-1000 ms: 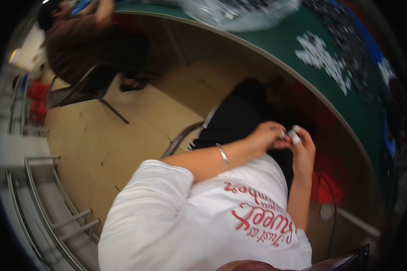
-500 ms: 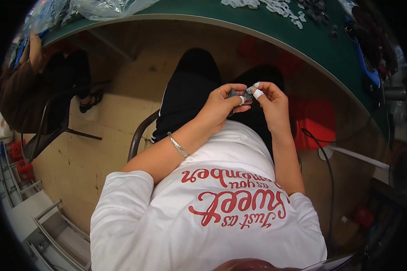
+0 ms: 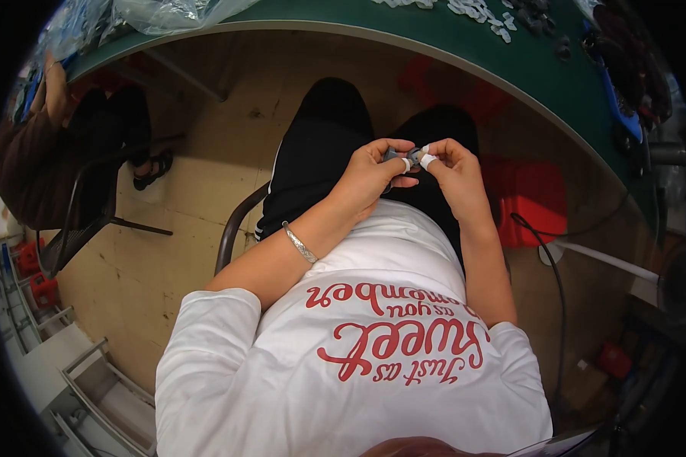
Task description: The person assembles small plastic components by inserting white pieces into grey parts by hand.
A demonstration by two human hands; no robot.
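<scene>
Left hand [image 3: 370,174] and right hand [image 3: 451,174] are meeting over the lap, just above centre of the frame, fingers of both pinching together on one small grey part [image 3: 401,156]. Part is sitting between the two sets of fingertips, mostly hidden by them; its shape is too small to tell. White tape is wrapping at least two fingertips [image 3: 427,161] at the contact point. Metal bangle [image 3: 299,243] is riding the left wrist.

Green table [image 3: 526,68] is arcing across the top of the frame, well apart from the hands; small pale and dark pieces [image 3: 476,9] are lying along its far edge, clear bags [image 3: 160,11] at upper left. Red crate [image 3: 530,199] is sitting under the table, right of the hands. Another person [image 3: 38,145] is sitting at far left.

Judgement: a fitting or pressing step seems to be under way, both hands working the part against each other rather than picking or placing. Next move probably calls for a firm, steady pinch with fine alignment by touch, since the fingers are covering the piece; then a long reach up to the table.
</scene>
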